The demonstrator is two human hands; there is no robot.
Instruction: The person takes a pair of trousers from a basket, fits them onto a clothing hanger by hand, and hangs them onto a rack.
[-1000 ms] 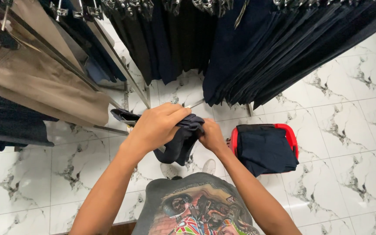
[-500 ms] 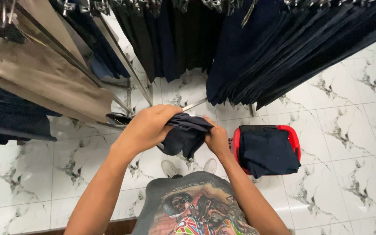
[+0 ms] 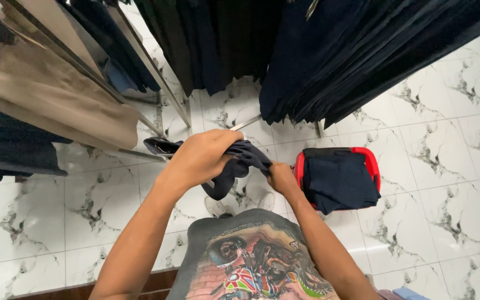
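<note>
Left hand: our left hand (image 3: pixel 201 158) is clenched over the top of a bunched dark navy cloth garment (image 3: pixel 234 166), knuckles up, fingers wrapped round the fabric.
Right hand: our right hand (image 3: pixel 281 178) pinches the same garment at its right edge, fingers closed on the cloth.
Garment: held in mid-air between the two grips, a loop of it hanging just below the left grip.
Change from one second ago: the hands sit further apart; the cloth between them is now drawn out rather than wadded under both palms.
Change from half a second ago: the left end of the fabric pokes out further beyond the left grip.
Reading: we judge the garment is being opened out or re-gathered, not yet laid down.
Right of the grip: a red plastic basket (image 3: pixel 371 161) on the white marbled tile floor (image 3: pixel 445 166), holding folded dark cloth.
Above the grip: dark hanging trousers (image 3: pixel 334 61) on a rail.
Left of the grip: tan hanging garments (image 3: pixel 45 100) on a metal rack (image 3: pixel 156 72).
</note>
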